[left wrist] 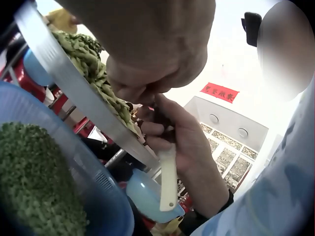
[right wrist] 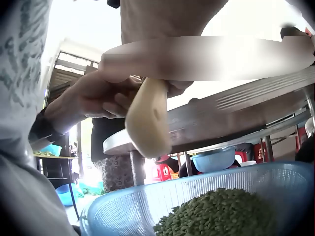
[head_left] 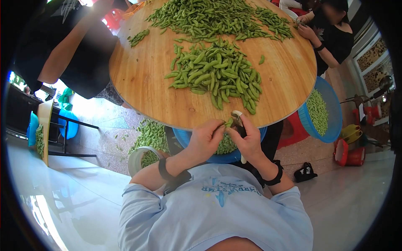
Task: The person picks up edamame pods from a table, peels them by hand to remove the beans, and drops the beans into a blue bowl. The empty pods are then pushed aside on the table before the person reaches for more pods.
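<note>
At the near edge of the round wooden table (head_left: 142, 79), my left hand (head_left: 218, 129) pinches a green pod (head_left: 229, 122). My right hand (head_left: 243, 127) grips a small cutting tool (head_left: 238, 125) with a cream handle (left wrist: 168, 182), its dark end against the pod. Both hands are together above a blue basket (head_left: 217, 158) of shelled green beans (right wrist: 221, 211). In the right wrist view the cream handle (right wrist: 147, 118) hangs below the fist, with the left hand (right wrist: 93, 98) beside it. A heap of pods (head_left: 217, 73) lies just beyond my hands.
A bigger spread of pods (head_left: 217, 19) covers the far side of the table. Two other people (head_left: 63, 46) (head_left: 331, 29) are at it. Another blue basket (head_left: 322, 111) of beans stands at the right. Pods (head_left: 150, 136) litter the floor beside a white bucket (head_left: 140, 157).
</note>
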{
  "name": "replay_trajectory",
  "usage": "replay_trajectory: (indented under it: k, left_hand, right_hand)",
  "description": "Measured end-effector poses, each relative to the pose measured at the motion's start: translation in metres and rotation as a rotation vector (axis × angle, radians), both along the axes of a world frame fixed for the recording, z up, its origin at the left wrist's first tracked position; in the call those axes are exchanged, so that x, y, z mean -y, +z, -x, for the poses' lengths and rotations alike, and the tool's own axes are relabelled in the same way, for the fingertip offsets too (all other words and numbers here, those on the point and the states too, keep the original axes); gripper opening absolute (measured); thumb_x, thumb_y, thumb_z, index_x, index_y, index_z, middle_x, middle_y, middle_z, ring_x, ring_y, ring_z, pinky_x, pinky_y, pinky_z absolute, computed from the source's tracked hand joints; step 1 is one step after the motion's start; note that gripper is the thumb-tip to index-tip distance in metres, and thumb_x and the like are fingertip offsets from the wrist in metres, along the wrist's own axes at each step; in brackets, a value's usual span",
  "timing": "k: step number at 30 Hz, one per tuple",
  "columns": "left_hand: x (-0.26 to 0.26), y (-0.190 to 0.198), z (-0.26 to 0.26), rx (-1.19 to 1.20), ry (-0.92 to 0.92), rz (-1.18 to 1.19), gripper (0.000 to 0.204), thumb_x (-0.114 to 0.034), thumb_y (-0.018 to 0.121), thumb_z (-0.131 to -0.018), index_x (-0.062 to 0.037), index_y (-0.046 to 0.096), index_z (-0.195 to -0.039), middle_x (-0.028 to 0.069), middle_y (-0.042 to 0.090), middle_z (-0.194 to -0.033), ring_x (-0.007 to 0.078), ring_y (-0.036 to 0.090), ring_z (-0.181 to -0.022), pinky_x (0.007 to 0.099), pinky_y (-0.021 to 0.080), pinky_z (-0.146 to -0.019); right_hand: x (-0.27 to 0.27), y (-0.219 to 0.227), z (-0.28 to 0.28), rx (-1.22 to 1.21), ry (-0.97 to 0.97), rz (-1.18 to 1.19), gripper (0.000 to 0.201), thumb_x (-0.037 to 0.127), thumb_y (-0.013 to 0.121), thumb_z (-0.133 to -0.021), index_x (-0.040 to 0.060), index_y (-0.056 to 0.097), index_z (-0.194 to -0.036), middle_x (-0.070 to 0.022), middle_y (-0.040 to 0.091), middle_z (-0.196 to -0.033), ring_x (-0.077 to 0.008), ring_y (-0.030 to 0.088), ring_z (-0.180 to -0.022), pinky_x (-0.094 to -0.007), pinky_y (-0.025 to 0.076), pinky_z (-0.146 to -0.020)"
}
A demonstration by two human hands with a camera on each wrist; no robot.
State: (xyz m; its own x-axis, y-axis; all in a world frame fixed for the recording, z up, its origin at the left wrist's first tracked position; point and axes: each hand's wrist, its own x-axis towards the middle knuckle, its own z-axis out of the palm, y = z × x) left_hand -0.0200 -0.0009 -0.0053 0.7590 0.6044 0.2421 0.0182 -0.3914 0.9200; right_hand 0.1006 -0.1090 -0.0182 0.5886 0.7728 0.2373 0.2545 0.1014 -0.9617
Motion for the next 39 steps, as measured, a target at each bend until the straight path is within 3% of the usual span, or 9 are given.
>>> replay_trajectory:
  k: [2,8,12,19,21,24,30,35,39]
  left_hand:
    - [0.002,-0.003,0.002,0.018,-0.047,-0.096,0.016,-0.004,0.055,-0.088,0.0038,0.057,-0.102,0.0147,0.058,-0.071,0.0235,0.059,-0.063,0.0324,0.046,-0.057]
    - [0.013,0.005,0.013,-0.11,-0.11,-0.044,0.015,-0.004,0.056,-0.086,0.0026,0.056,-0.099,0.0191,0.059,-0.075,0.0334,0.058,-0.065,0.0353,0.046,-0.058]
    - [0.01,0.011,0.032,-0.181,-0.177,-0.082,0.016,-0.005,0.057,-0.084,0.0009,0.057,-0.099,0.0202,0.06,-0.076,0.0348,0.06,-0.067,0.038,0.047,-0.059]
    - [-0.049,0.04,0.094,-0.851,-0.208,-0.7,0.012,-0.009,0.057,-0.085,-0.0028,0.053,-0.094,0.0181,0.055,-0.073,0.0396,0.059,-0.07,0.045,0.047,-0.059]
    - [-0.067,0.042,0.073,-0.704,-0.137,-0.711,0.013,-0.008,0.057,-0.082,-0.0027,0.054,-0.094,0.0168,0.056,-0.078,0.0389,0.059,-0.072,0.0451,0.048,-0.062]
    - [-0.09,0.045,0.018,-0.217,0.022,-0.797,0.014,-0.005,0.057,-0.079,-0.0016,0.054,-0.092,0.0163,0.055,-0.089,0.0367,0.057,-0.081,0.0432,0.049,-0.068]
    - [-0.13,0.008,-0.042,-0.228,0.176,-0.938,0.021,-0.006,0.061,-0.079,-0.0022,0.054,-0.098,0.0157,0.052,-0.09,0.0355,0.056,-0.084,0.044,0.047,-0.068]
    - [-0.137,0.022,-0.032,-0.261,0.119,-0.453,0.021,-0.007,0.06,-0.078,-0.0006,0.055,-0.098,0.0186,0.056,-0.092,0.037,0.057,-0.087,0.0438,0.047,-0.073]
    - [-0.135,0.016,-0.024,-0.08,0.166,-0.413,0.025,-0.007,0.061,-0.078,0.0013,0.056,-0.101,0.0193,0.058,-0.089,0.0394,0.056,-0.083,0.0432,0.046,-0.072]
  right_hand:
    - [0.0,0.001,-0.005,0.343,0.016,-0.003,0.043,0.0,0.066,-0.078,-0.003,0.051,-0.118,-0.0107,0.055,-0.083,-0.0188,0.054,-0.066,-0.0306,0.045,-0.058]
    - [0.003,-0.002,0.001,0.518,0.067,0.042,0.031,-0.007,0.061,-0.072,-0.0036,0.052,-0.102,-0.0172,0.052,-0.083,-0.0319,0.056,-0.07,-0.0359,0.045,-0.057]
    - [0.007,-0.001,-0.002,0.582,0.132,0.035,0.026,-0.007,0.06,-0.07,-0.0032,0.052,-0.095,-0.0176,0.053,-0.082,-0.0338,0.057,-0.07,-0.0376,0.046,-0.057]
    - [0.015,0.001,-0.004,0.703,0.231,0.03,0.022,-0.001,0.066,-0.072,-0.0019,0.052,-0.089,-0.0147,0.055,-0.077,-0.0318,0.059,-0.066,-0.0366,0.047,-0.056]
    - [0.012,0.003,-0.004,0.716,0.23,0.037,0.021,-0.001,0.067,-0.073,-0.0019,0.052,-0.088,-0.0146,0.055,-0.076,-0.0314,0.059,-0.065,-0.0363,0.047,-0.056]
    - [0.006,0.005,-0.004,0.557,0.22,0.03,0.019,0.001,0.065,-0.079,-0.0035,0.053,-0.093,-0.0156,0.058,-0.077,-0.0313,0.059,-0.063,-0.0346,0.047,-0.055]
    - [0.013,0.004,-0.01,0.253,0.27,0.076,0.03,0.003,0.057,-0.087,-0.0074,0.052,-0.115,-0.012,0.057,-0.073,-0.0179,0.056,-0.059,-0.0283,0.045,-0.053]
    - [0.01,0.006,-0.012,-0.304,0.307,0.105,0.041,0.008,0.045,-0.095,-0.003,0.041,-0.134,-0.0034,0.058,-0.078,-0.0047,0.047,-0.055,-0.0194,0.039,-0.049]
    - [-0.003,0.016,-0.013,-0.405,0.265,0.021,0.041,0.01,0.042,-0.097,-0.001,0.039,-0.136,-0.0035,0.057,-0.08,-0.005,0.044,-0.052,-0.0185,0.037,-0.045]
